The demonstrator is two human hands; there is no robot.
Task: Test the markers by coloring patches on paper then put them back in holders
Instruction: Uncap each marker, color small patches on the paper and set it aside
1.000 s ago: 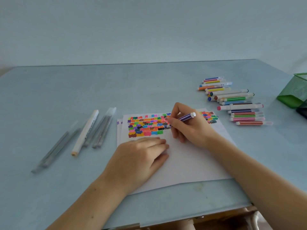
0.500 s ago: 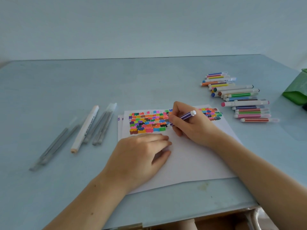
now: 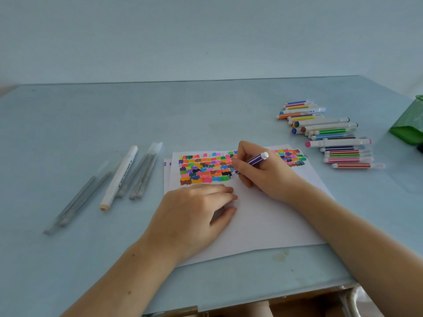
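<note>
the right hand (image 3: 263, 172) is pinching the purple marker (image 3: 251, 160) on the paper (image 3: 263, 220); left hand (image 3: 194, 216), fingers flat, is pinning it. a slip could be smearing neighbouring patches (image 3: 203, 168).

Paper (image 3: 263, 220): white, matt, smooth sheet; top part covered in dense inked patches (image 3: 203, 169) of many colours.
Table (image 3: 114, 124): pale blue top, smooth, faint sheen; small yellowish stain near front edge.
Markers (image 3: 329, 133): plastic barrels, striped, glossy; caps clear or white.
Purple marker (image 3: 253, 160): striped plastic, white end.
White marker (image 3: 119, 177): matt plastic, tan tip.
Grey pens (image 3: 139, 177): translucent plastic, clear caps.
Holder (image 3: 409, 124): green mesh.
</note>
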